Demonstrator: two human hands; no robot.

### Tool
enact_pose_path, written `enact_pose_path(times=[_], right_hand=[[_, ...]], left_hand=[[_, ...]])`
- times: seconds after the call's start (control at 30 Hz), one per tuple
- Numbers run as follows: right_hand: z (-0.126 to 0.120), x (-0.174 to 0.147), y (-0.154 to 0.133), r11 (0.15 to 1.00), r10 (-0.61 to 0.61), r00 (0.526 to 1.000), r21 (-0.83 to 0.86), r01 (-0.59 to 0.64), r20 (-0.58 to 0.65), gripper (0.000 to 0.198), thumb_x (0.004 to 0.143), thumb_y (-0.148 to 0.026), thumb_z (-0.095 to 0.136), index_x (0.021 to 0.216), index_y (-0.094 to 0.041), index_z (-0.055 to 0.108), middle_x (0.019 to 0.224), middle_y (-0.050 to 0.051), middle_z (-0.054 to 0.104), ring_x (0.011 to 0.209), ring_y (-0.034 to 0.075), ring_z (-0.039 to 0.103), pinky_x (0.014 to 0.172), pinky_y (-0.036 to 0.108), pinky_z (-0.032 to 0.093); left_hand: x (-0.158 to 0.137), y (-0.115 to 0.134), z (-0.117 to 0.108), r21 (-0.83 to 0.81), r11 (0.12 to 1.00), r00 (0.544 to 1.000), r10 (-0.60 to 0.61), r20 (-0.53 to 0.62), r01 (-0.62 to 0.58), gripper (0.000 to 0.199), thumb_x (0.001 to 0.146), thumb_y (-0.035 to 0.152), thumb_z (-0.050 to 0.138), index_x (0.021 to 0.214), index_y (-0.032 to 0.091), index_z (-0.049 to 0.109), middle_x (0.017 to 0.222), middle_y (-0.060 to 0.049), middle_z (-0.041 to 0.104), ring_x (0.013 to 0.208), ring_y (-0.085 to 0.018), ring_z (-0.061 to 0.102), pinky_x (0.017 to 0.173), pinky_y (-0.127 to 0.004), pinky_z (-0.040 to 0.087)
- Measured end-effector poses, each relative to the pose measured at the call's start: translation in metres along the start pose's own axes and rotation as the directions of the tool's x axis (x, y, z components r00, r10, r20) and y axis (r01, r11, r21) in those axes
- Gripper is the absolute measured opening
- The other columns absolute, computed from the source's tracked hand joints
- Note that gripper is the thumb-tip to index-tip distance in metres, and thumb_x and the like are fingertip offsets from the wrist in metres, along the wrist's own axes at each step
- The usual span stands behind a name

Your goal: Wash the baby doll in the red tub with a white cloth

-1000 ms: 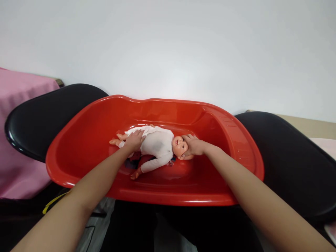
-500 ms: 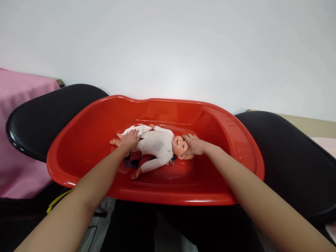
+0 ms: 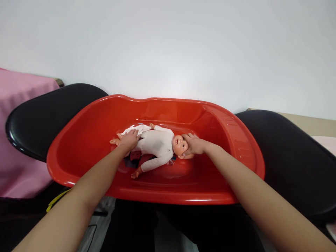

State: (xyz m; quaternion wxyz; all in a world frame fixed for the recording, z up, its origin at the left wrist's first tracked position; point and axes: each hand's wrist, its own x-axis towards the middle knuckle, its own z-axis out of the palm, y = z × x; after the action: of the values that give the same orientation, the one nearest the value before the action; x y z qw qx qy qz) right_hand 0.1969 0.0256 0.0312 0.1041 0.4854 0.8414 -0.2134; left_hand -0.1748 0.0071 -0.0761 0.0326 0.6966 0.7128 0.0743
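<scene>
The doll (image 3: 156, 142) lies face up in the red tub (image 3: 173, 198), its head (image 3: 179, 147) gripped in your right hand (image 3: 194, 144) — fingers and thumb around the crown. Your left hand (image 3: 129, 140) rests across its lower body; I cannot tell whether it grips. The tub's walls curve around both hands — a black seat (image 3: 52, 117) beyond each.

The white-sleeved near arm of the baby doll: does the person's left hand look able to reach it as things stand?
Probably yes: the left hand rests low on the baby doll, close by, and nothing visible covers that white-sleeved arm, which lies inside the glossy red tub.
</scene>
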Motion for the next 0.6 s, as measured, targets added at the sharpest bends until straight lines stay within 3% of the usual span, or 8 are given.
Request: enact_pose_path(times=[0.37, 0.6], right_hand=[[-0.0012, -0.0021, -0.0016, 1.0, -0.002, 1.0, -0.01, 0.002, 0.006, 0.098, 0.054, -0.061, 0.083, 0.136, -0.024, 0.042, 0.131, 0.014, 0.048, 0.122, 0.037, 0.05, 0.099, 0.047, 0.046], [-0.0007, -0.0019, -0.0014, 1.0, -0.002, 1.0, -0.005, 0.002, 0.004, 0.102, 0.053, -0.063, 0.083, 0.137, -0.023, 0.041, 0.13, 0.014, 0.048, 0.122, 0.037, 0.05, 0.1, 0.047, 0.045]], left_hand=[[-0.0024, 0.0068, -0.0033, 0.151, 0.988, 0.999, 0.031, 0.043, -0.037, 0.052, 0.103, 0.044, 0.029, 0.137, 0.01, 0.049, 0.142, -0.022, 0.051, 0.133, -0.034, 0.045, 0.106, -0.048, 0.036], [-0.0013, 0.0043, -0.0029, 0.074, 0.997, 0.999, 0.024, 0.044, -0.027, 0.049, 0.102, 0.036, 0.025, 0.134, 0.011, 0.054, 0.137, -0.022, 0.055, 0.129, -0.034, 0.048, 0.104, -0.048, 0.039]])
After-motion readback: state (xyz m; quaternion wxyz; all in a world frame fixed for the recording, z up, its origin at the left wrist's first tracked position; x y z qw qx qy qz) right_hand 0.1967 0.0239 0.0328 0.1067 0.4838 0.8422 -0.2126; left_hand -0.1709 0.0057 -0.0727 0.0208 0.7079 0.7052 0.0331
